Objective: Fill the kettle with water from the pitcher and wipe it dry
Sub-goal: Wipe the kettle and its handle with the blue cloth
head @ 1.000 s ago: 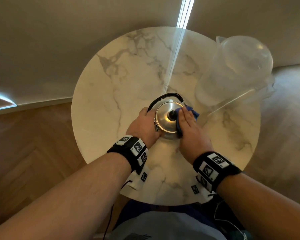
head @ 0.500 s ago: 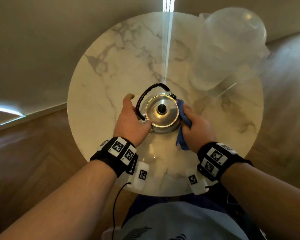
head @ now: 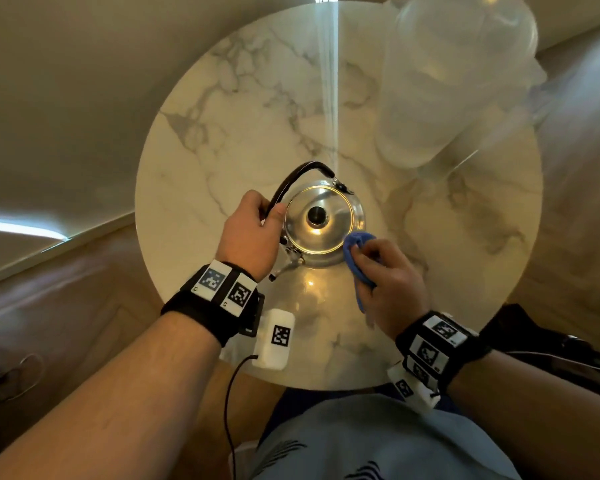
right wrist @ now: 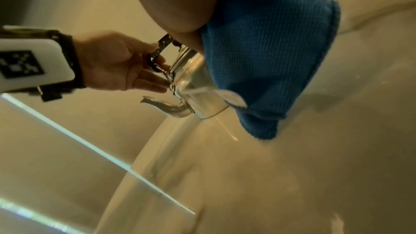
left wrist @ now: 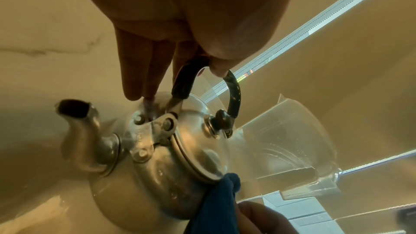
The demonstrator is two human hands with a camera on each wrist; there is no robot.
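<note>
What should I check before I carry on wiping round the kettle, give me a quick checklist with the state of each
1. Left hand grips the kettle handle: ok.
2. Right hand holds the blue cloth against the kettle: ok.
3. Lid seated: ok.
4. Spout side wiped: cannot tell.
5. Pitcher clear of both hands: ok.
6. Kettle base flat on the table: cannot tell.

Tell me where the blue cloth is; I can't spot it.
In the head view the blue cloth is gripped in the right hand, pressed against the steel kettle on its right near side, mid-table.
</note>
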